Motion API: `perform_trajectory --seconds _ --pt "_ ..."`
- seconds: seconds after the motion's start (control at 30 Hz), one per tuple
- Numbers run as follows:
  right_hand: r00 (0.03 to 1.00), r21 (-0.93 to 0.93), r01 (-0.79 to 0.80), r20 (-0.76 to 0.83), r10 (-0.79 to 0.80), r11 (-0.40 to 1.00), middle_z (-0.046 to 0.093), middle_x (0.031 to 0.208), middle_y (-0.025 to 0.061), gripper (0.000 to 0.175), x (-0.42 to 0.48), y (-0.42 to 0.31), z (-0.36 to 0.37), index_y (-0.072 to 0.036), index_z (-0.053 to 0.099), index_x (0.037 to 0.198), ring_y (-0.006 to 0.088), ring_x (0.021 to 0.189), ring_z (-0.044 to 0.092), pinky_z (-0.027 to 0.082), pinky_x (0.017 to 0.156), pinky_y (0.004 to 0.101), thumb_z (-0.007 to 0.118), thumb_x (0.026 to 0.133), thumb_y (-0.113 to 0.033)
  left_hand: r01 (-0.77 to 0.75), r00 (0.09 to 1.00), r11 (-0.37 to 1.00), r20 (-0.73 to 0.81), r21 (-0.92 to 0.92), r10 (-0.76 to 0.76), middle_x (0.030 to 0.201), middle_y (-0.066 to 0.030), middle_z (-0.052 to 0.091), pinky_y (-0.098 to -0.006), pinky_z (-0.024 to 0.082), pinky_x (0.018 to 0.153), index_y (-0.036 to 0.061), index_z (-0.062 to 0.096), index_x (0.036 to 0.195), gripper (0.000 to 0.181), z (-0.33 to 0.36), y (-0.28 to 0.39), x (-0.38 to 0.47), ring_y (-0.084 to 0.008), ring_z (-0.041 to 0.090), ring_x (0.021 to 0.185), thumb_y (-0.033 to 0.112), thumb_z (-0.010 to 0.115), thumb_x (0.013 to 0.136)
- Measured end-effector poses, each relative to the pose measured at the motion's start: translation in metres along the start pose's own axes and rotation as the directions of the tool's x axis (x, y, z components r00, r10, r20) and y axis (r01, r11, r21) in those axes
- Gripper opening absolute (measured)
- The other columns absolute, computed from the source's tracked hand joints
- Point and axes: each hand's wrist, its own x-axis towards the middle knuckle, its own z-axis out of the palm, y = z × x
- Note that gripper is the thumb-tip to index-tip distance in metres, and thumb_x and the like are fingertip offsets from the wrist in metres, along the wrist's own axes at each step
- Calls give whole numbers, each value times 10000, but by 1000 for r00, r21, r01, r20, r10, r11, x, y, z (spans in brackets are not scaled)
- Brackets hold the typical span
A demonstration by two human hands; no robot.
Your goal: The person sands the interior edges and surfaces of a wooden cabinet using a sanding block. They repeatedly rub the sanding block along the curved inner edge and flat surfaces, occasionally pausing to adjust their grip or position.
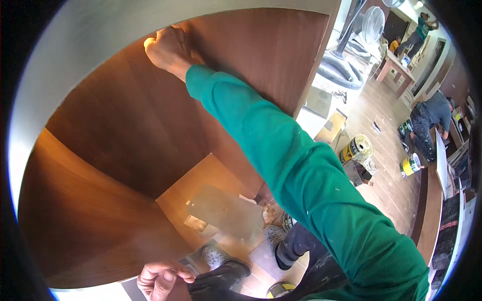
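Note:
My right hand [170,49], at the end of a green sleeve, reaches up to the top edge of a dark brown wood panel [260,52]. The hand is bent into a fist shape against the panel. Its fingertips are hidden, so I cannot tell whether it holds anything. Low in the picture, my left hand [163,280] is held with fingers curled and thumb against them; no object shows in it. It is close to the lower edge of the brown side panel [94,210]. A pale curved surface [94,41] borders the panels above.
A grey sheet [226,212] lies on an orange-brown board [211,169] by my feet in clogs [214,257]. Paint buckets [356,148], [410,164] stand on the tiled floor. A fan [372,24] is at the back. One person [429,120] crouches at right; others are farther off.

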Motion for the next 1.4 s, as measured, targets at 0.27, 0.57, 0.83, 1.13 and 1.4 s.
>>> perform_trajectory --seconds 0.27,0.57,0.83,1.13,1.4 --pt "990 1 71 -125 -71 997 544 1174 180 411 3 18 12 -27 593 1183 342 1100 518 398 976 408 506 795 -130 111 989 993 -99 32 -108 848 -171 680 -357 529 689 6 657 972 148 2 -9 16 -253 644 739 88 651 850" --pt "983 122 68 -176 -46 990 478 1318 115 494 -8 15 8 -92 528 1324 320 1177 459 365 1023 407 517 851 -235 110 966 991 -242 78 -88 692 -145 638 -400 489 575 5 650 823 98 -5 -35 26 -236 577 595 102 654 812" --pt "937 -36 188 -294 -190 982 528 1100 255 467 4 16 22 -48 570 1240 372 953 558 455 822 445 538 793 -180 131 958 987 -268 96 -101 696 -134 627 -407 485 591 15 640 830 89 -3 -37 28 -235 576 608 101 650 807" --pt "965 -323 144 -163 -205 935 514 1130 276 479 1 -3 17 50 510 1216 390 876 603 492 741 460 543 782 -151 120 964 990 -247 78 -98 702 -142 625 -396 481 593 10 637 827 83 -5 -38 28 -236 578 622 92 638 811" --pt "989 -260 106 -77 -130 960 540 1071 310 410 10 -7 7 67 562 1121 372 836 628 510 708 457 571 767 -140 169 944 981 -302 96 -133 735 -143 649 -368 517 615 -2 655 838 62 0 -48 36 -238 612 653 53 628 824"
